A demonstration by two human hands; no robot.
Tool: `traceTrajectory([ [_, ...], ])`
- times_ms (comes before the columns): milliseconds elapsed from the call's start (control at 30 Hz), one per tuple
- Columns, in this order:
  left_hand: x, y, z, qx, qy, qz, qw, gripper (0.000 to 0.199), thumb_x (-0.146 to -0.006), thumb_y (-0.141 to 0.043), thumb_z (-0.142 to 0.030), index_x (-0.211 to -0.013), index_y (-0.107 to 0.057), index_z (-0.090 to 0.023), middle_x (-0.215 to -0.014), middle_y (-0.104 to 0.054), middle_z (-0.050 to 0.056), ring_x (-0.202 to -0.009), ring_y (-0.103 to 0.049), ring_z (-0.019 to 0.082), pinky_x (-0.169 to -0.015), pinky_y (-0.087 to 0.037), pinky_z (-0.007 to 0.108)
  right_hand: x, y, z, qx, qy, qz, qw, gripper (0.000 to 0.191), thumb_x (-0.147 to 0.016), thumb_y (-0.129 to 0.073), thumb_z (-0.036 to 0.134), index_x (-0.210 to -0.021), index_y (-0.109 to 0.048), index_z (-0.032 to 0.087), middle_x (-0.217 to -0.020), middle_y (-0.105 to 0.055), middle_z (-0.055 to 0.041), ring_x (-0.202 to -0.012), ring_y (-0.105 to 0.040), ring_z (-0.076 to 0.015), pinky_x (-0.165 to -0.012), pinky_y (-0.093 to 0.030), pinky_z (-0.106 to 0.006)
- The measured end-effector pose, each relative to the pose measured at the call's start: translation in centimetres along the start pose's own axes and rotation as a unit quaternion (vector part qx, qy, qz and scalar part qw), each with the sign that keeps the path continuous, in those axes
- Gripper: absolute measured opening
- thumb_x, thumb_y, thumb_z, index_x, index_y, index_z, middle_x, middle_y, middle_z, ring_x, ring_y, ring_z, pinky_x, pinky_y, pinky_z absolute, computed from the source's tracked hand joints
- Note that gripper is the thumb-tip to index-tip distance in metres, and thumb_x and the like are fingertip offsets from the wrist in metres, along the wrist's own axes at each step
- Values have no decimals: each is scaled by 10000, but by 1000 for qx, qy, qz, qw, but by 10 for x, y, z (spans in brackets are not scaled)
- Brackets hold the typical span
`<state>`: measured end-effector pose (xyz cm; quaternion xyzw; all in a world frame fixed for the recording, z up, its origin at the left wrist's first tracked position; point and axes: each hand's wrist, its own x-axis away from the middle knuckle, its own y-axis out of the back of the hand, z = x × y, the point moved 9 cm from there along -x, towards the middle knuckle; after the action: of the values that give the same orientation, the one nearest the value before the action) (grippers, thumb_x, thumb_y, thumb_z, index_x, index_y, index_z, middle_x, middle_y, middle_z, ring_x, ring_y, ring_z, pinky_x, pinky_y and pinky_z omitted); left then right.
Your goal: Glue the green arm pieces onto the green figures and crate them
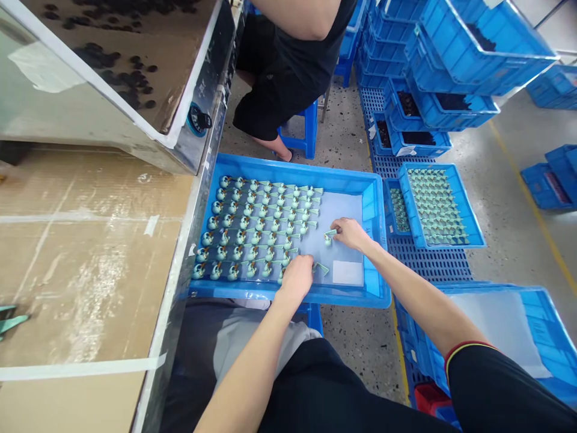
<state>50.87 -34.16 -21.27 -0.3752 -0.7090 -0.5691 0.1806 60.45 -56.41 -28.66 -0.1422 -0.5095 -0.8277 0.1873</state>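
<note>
Rows of small pale green figures [260, 224], with round heads, brown-orange marks and thin tails pointing right, stand on the white liner of a blue tray [378, 240]. At the tray's near side, my left hand [298, 275] is closed around a figure in the nearest row. Its head end shows left of the fingers and its tail [321, 269] sticks out to the right. My right hand [350, 233] pinches another pale green figure [328, 239] by its tail end, right of the rows. That figure's round part hangs toward the liner; whether it touches I cannot tell.
A cardboard-covered workbench [90, 258] borders the tray on the left, below a raised machine [198, 78] holding dark round pieces. Beyond the tray a person [293, 66] sits on a blue stool [310, 129]. Stacked blue crates [478, 66], another filled tray [444, 204] and a lined crate [536, 313] stand right.
</note>
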Motion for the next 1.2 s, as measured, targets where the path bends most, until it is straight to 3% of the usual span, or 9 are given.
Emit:
traceTrajectory([
  [133,3,1,1,-8,0,-3,1000,397,-1172,-836,-425,-1492,-785,-195,-1511,-799,143,-1300,-819,314,-1112,-728,543,2,-5,3,-42,13,0,999,343,-1188,-848,434,-1419,-803,185,-1412,-819,-114,-1207,-829,-281,-1061,-735,-502],
  [433,15,8,6,-27,6,-21,999,378,-1171,-838,-415,-1470,-793,-189,-1497,-806,140,-1300,-820,314,-1119,-725,549,-5,-55,52,-133,32,0,991,337,-1195,-840,435,-1421,-803,188,-1405,-822,-112,-1186,-833,-273,-1046,-741,-488],
  [733,10,16,17,-33,26,-52,998,360,-1169,-840,-406,-1456,-802,-191,-1517,-802,141,-1350,-806,325,-1155,-710,568,-9,-51,57,-151,31,-25,988,348,-1187,-851,431,-1427,-800,184,-1410,-819,-113,-1201,-831,-279,-1058,-737,-501],
  [967,-1,20,31,-20,62,-68,996,349,-1172,-836,-416,-1434,-809,-188,-1488,-815,137,-1335,-812,321,-1159,-706,568,31,-39,44,-144,19,-34,989,363,-1188,-845,447,-1436,-792,188,-1398,-816,-112,-1196,-825,-280,-1061,-731,-505],
  [1100,-3,22,37,-10,77,-70,995,349,-1177,-829,-430,-1426,-811,-185,-1456,-826,132,-1308,-822,315,-1150,-709,566,57,-64,50,-149,22,19,988,333,-1182,-858,447,-1371,-806,177,-1302,-833,-90,-1087,-834,-247,-988,-743,-458],
  [1200,-3,23,42,-9,91,-74,993,347,-1184,-819,-439,-1423,-814,-188,-1446,-830,131,-1300,-825,312,-1147,-710,563,57,-81,57,-159,19,37,986,332,-1190,-848,440,-1387,-802,176,-1317,-832,-94,-1097,-836,-249,-985,-746,-456],
])
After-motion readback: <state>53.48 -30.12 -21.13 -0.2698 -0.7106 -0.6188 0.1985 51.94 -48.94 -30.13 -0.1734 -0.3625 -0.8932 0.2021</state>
